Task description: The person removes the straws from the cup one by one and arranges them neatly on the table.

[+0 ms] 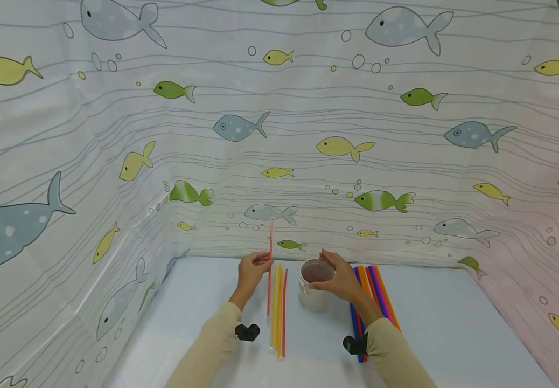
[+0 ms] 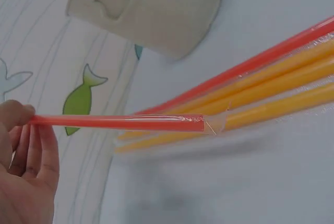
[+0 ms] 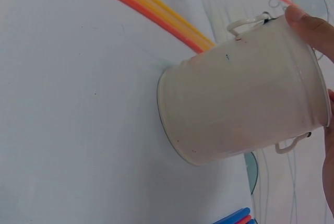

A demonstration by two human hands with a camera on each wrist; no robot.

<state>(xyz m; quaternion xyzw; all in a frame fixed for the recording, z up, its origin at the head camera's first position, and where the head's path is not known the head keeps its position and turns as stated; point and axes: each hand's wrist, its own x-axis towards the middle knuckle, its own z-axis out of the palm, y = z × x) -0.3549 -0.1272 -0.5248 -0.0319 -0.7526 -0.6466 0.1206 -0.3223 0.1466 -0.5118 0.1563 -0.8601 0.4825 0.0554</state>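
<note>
My left hand (image 1: 251, 275) pinches a red straw (image 2: 156, 122) in a clear wrapper between thumb and fingers. The straw points upright in the head view, its lower end above the table. To its right, my right hand (image 1: 344, 279) holds the rim of a white bucket (image 3: 235, 88) with small side handles, its thumb at the near side and fingers across the far side. The bucket is upright, and its visible inside looks brownish. Between the hands lie several wrapped yellow straws (image 1: 275, 312) with another red straw (image 1: 284, 323) alongside.
Right of the bucket, partly under my right forearm, lies a group of blue, orange, red and pink straws (image 1: 381, 291). The white table (image 1: 444, 328) ends at a fish-patterned curtain (image 1: 308, 183) at the back and sides.
</note>
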